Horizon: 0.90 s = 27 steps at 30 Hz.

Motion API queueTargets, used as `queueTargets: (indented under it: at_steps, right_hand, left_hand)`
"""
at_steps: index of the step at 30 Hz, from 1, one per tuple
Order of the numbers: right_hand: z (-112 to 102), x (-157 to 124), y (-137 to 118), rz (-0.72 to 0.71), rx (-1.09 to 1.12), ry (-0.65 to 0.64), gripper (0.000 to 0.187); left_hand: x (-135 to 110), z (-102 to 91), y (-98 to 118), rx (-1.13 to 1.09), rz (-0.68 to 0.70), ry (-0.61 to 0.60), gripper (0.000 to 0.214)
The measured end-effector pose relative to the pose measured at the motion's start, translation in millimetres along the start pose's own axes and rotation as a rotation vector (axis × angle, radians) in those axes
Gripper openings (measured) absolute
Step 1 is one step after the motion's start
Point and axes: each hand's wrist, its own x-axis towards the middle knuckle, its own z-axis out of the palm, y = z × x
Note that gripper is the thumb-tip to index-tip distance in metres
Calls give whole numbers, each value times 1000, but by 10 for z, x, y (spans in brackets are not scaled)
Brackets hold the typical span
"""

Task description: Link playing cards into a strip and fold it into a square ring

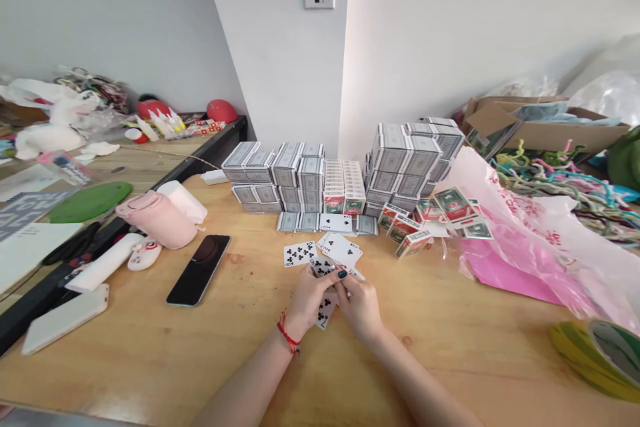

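Observation:
Low over the wooden table, my left hand (306,299), with a red cord bracelet at its wrist, is closed on a few playing cards (324,267) with black club marks. My right hand (361,305) meets it at the cards' right edge, fingers pinched on them; the exact grip is partly hidden. Just beyond the hands lie loose face-up cards, among them an eight of clubs (299,254) and a two of clubs (343,249). A seven of clubs (325,312) shows beneath, between my hands.
Behind the cards rise stacks of grey card packs (300,177) and taller stacks (407,160). Red-green card boxes (453,205) lie to the right by pink plastic bags (520,227) and a tape roll (600,353). A black phone (199,270) and pink tumbler (157,219) are left.

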Motion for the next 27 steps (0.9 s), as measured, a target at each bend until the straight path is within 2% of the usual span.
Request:
queueTargets:
  at_steps: [4, 11, 19, 23, 27]
  right_hand:
    - [10, -6, -13, -85, -68, 35, 34]
    - [30, -5, 11, -148, 26, 61, 34]
    - [10, 29, 1, -80, 76, 2, 37]
    - [0, 35, -5, -17, 125, -38, 37]
    - [-5, 40, -15, 13, 168, -87, 35]
  left_hand:
    - [9, -26, -16, -83, -12, -13, 23]
    - [14, -32, 16, -126, -60, 8, 23]
    - [31, -66, 15, -64, -6, -31, 18]
    - [55, -105, 17, 37, 67, 10, 17]
    - [66, -113, 46, 90, 65, 14, 19]
